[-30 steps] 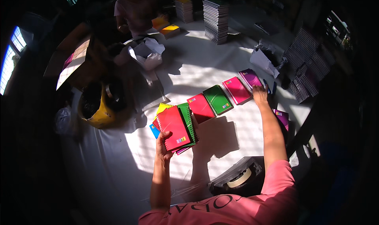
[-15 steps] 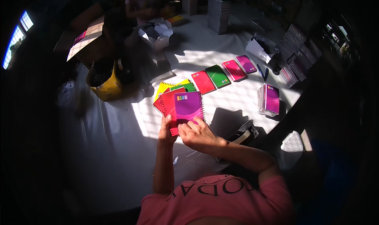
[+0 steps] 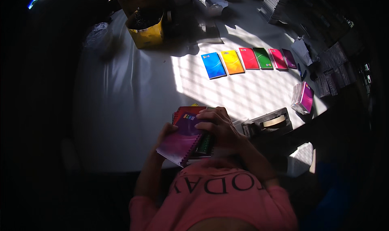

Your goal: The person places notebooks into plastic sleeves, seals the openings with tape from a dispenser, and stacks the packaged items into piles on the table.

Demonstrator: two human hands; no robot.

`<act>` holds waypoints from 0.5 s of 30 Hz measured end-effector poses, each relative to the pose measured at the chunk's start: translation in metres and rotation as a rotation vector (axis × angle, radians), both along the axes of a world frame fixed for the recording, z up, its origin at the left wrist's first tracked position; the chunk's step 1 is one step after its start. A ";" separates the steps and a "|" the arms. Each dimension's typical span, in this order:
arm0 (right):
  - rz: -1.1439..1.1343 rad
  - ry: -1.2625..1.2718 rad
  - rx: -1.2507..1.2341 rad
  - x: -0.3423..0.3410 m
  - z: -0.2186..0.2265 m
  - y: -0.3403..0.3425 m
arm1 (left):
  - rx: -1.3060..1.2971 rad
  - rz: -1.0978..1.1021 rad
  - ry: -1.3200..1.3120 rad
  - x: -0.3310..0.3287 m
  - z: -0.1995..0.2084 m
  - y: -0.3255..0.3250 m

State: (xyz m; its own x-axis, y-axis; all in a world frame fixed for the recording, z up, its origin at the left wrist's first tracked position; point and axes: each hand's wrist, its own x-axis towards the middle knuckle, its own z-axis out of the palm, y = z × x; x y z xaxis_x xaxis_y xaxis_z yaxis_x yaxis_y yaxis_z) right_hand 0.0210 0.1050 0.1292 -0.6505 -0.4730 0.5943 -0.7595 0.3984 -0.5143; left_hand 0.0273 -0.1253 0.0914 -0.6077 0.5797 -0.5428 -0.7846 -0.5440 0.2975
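Observation:
A bundle of small spiral notebooks is in my two hands, close to my chest. On its front a purple notebook [image 3: 180, 139] lies tilted, and a red notebook [image 3: 189, 109] and a green notebook [image 3: 205, 145] show behind it. My left hand [image 3: 165, 133] grips the bundle by its left side, thumb on the purple cover. With fingers bent over the upper right part, my right hand [image 3: 221, 127] holds the same bundle. Beyond, on the table, a row runs from a blue notebook [image 3: 214, 65] and a yellow notebook [image 3: 232, 62] to a dark purple notebook [image 3: 289, 58].
A tape dispenser [image 3: 269, 123] stands right of my right hand. Farther right are a stack of notebooks [image 3: 303, 97], pens [image 3: 301, 71] and crumpled paper [image 3: 302, 51]. A yellow container [image 3: 148, 37] and an open cardboard box [image 3: 139, 2] stand at the back left of the white table [image 3: 125, 109].
The bundle has come nearer my body and its purple notebook has tilted. My right hand has moved up its right side. The blue and yellow notebooks in the row now show.

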 end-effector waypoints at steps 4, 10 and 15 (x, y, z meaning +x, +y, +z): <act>0.034 -0.300 -0.337 0.000 -0.055 -0.019 | -0.862 0.335 0.262 -0.003 -0.029 0.023; 0.019 -0.759 -0.649 -0.022 -0.122 -0.018 | -1.005 0.399 1.085 -0.020 -0.059 0.034; 0.168 -1.080 -0.958 -0.034 -0.127 -0.027 | -1.097 0.342 1.304 -0.045 -0.059 0.029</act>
State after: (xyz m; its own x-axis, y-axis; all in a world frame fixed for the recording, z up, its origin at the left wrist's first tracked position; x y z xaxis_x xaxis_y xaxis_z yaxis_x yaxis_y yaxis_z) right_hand -0.0132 0.0784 0.0022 -0.9543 -0.2985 -0.0143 0.1607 -0.4724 -0.8666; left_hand -0.0177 -0.0960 0.0323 -0.9370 0.0704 0.3421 0.3486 0.2511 0.9030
